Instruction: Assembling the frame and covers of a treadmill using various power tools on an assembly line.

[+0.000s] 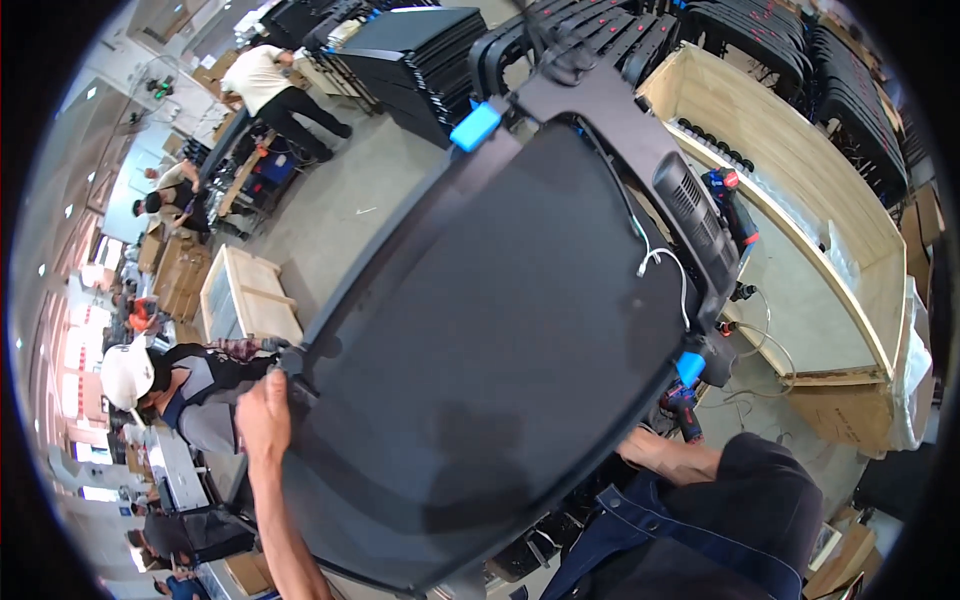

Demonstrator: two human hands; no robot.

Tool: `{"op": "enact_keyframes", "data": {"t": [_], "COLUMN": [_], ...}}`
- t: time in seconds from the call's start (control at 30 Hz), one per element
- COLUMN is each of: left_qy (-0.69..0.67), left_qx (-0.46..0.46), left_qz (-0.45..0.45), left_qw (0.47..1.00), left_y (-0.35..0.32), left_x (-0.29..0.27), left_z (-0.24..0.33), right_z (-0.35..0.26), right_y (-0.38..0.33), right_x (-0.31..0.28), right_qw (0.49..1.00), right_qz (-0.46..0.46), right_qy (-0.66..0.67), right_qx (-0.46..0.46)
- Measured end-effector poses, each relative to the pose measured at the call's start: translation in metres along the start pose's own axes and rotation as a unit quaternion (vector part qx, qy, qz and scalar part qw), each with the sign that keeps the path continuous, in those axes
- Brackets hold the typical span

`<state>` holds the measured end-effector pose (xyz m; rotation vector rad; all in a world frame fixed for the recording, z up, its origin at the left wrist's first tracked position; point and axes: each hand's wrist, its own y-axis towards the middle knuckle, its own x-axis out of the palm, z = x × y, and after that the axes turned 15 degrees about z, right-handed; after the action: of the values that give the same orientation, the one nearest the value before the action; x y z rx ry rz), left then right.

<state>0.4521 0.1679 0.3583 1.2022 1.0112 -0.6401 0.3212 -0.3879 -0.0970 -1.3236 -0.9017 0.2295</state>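
Note:
A black treadmill [490, 300] fills the middle, its belt surface facing me and its motor cover end at the upper right. My left hand [265, 415] is closed on its left end, beside a black corner piece, thumb pointing up. At the near long edge, my right hand [643, 447] grips from below, its fingers mostly hidden by the frame. Blue pieces [476, 127] sit on corners of the motor end. A loose white cable [660, 255] lies across the belt near the motor cover [690, 205].
A co-worker in a white cap [128, 378] stands close by the left end. A large wooden crate [850, 230] with a power drill [735, 205] on its near rim is at right. Stacked black decks [410, 75] stand behind. Another wooden crate [250, 295] rests on the floor at left.

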Motion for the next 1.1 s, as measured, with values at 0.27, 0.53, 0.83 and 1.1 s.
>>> {"op": "enact_keyframes", "data": {"t": [0.27, 0.53, 0.83, 1.1], "left_qy": [-0.109, -0.152, -0.141, -0.119], "left_qx": [-0.029, 0.017, -0.117, -0.216], "left_qz": [-0.197, 0.042, 0.001, 0.019], "left_qw": [0.974, 0.987, 0.983, 0.969], "left_y": [-0.038, -0.101, -0.339, -0.454], "left_x": [0.269, 0.193, 0.12, 0.061], "left_z": [-0.005, 0.041, 0.075, 0.105], "right_z": [-0.028, -0.059, -0.038, -0.059], "right_y": [-0.029, -0.09, -0.225, -0.227], "right_x": [0.083, 0.029, 0.191, 0.093], "right_qw": [0.999, 0.712, 0.663, 0.31], "right_qz": [0.018, 0.116, -0.147, -0.015], "right_qy": [0.021, -0.667, -0.638, -0.745], "right_qx": [-0.037, -0.188, -0.362, -0.591]}}
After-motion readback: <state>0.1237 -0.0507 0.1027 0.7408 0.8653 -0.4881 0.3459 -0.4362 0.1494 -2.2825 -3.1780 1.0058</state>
